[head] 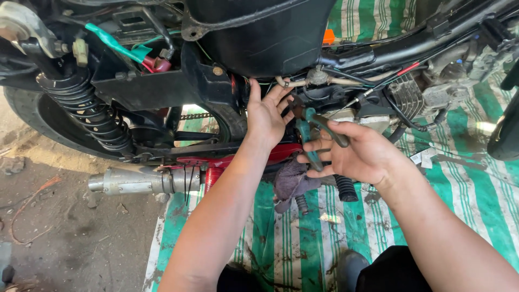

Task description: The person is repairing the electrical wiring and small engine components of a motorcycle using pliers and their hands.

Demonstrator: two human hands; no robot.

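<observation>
Black motorcycle (259, 38) with its side panels off stands over a green-and-white striped tarp (303, 254); its chrome exhaust (143, 179) lies low at the left. Left hand (266, 116) rests against the frame, fingers spread open. Right hand (361, 154) has its fingers closed around green-handled pliers (311, 135), just below the carburettor hoses (303, 82).

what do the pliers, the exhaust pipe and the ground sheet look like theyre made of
Pliers in the right hand: dark metal jaws, with handles in a green sleeve that looks like rubber or plastic.
Exhaust pipe: bare metal, a dull silver shine with grime.
Ground sheet: probably woven plastic tarp, green and white stripes, creased and stained.
</observation>
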